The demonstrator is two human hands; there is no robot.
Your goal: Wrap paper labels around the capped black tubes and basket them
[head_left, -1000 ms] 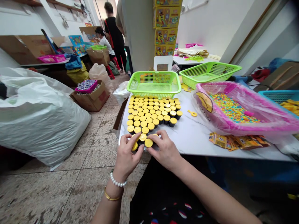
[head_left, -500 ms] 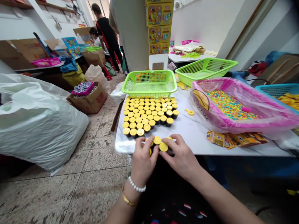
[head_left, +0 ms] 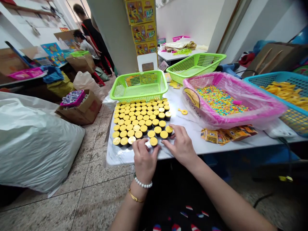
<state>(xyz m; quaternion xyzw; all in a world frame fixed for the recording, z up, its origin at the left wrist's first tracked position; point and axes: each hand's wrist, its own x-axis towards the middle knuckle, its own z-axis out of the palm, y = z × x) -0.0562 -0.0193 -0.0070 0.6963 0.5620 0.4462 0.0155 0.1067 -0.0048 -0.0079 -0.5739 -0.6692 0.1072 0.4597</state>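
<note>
- The left hand [head_left: 143,158] and right hand [head_left: 179,144] now stand apart, fingers spread and slightly curved, neither pinching anything. A moment ago they were close together, cupping a small cluster of jars.
- The left fingertips [head_left: 141,142] rest on the near caps at the block's 6 o'clock edge. The right fingertips [head_left: 171,127] press against its 4 o'clock edge (the knuckles stay raised).
- Both forearms reach forward from the bottom of the view, palms down. A pearl bracelet [head_left: 143,184] and a thin gold bangle [head_left: 134,198] circle the left wrist.
- The black jars with glossy yellow caps [head_left: 139,122] stand upright, packed shoulder to shoulder in one block. The loose cluster now sits against it, with no gap.
- The block rests on a white marble tabletop [head_left: 190,136]. At its 12 o'clock, a lime-green plastic mesh basket [head_left: 139,86] sits just beyond it.
- At 2 o'clock from the block, a pink tray lined with clear plastic [head_left: 233,96] holds many-coloured beads [head_left: 220,100]. A yellow key-shaped piece [head_left: 183,111] lies just beside it.
- Printed yellow sachets [head_left: 227,134] lie in a loose fan at the tray's near edge.
- At 9 o'clock, a bulging white sack [head_left: 36,144] slumps on the speckled tile floor [head_left: 103,186].
- At 11 o'clock, a standing person [head_left: 95,41] is beside a seated person [head_left: 84,45].
</note>
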